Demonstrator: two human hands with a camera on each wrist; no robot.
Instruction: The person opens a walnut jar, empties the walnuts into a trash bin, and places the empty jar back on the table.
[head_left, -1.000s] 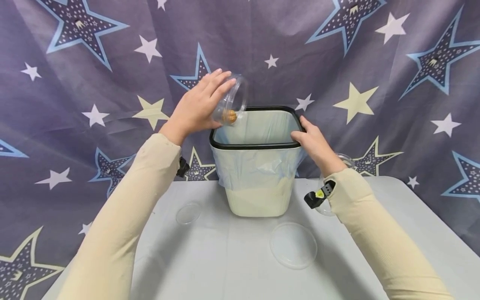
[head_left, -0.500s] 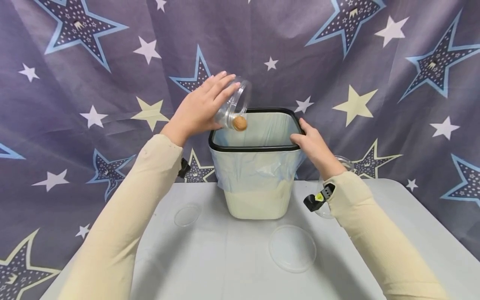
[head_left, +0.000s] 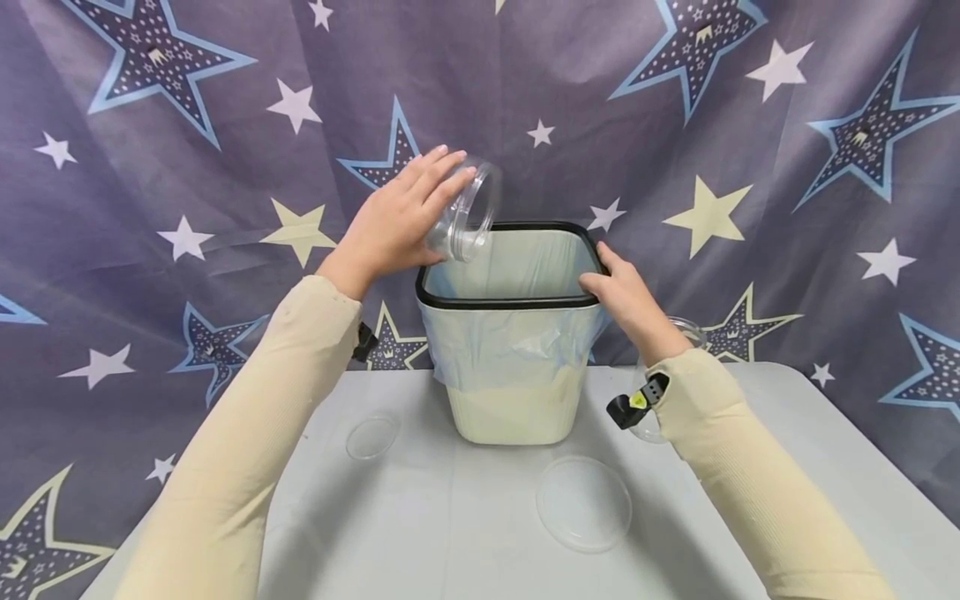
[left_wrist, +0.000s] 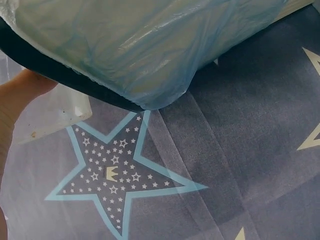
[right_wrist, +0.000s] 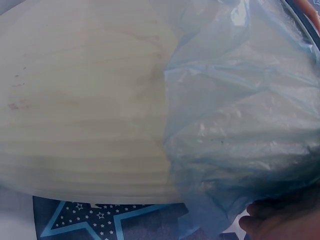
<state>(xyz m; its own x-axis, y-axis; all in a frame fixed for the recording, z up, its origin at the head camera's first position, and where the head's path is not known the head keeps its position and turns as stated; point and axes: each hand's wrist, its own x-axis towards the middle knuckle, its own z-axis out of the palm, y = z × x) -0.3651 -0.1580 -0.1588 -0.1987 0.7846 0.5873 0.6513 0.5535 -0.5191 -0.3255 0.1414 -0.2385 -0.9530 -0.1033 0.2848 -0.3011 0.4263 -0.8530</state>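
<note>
In the head view my left hand (head_left: 397, 215) grips a clear plastic jar (head_left: 471, 208), tipped on its side with its mouth over the trash can (head_left: 517, 408). Nothing shows inside the jar. The can is cream, with a black rim (head_left: 510, 303) and a light blue bag (head_left: 517, 342) folded over its outside. My right hand (head_left: 630, 300) holds the rim at the right, thumb on top. In the left wrist view the jar (left_wrist: 70, 107) shows beyond the rim. The right wrist view shows the bag (right_wrist: 240, 110) and the can's side up close.
A round clear lid (head_left: 585, 504) lies on the pale table (head_left: 465, 533) in front of the can, and a smaller lid (head_left: 372, 437) lies to its left. Another clear jar (head_left: 651, 429) stands partly behind my right wrist. A star-patterned curtain (head_left: 525, 83) hangs behind.
A round brown walnut-like thing inside the jar slid to its mouth and is out of sight now. The jar tipped further toward the can. My right hand stays at the rim.
</note>
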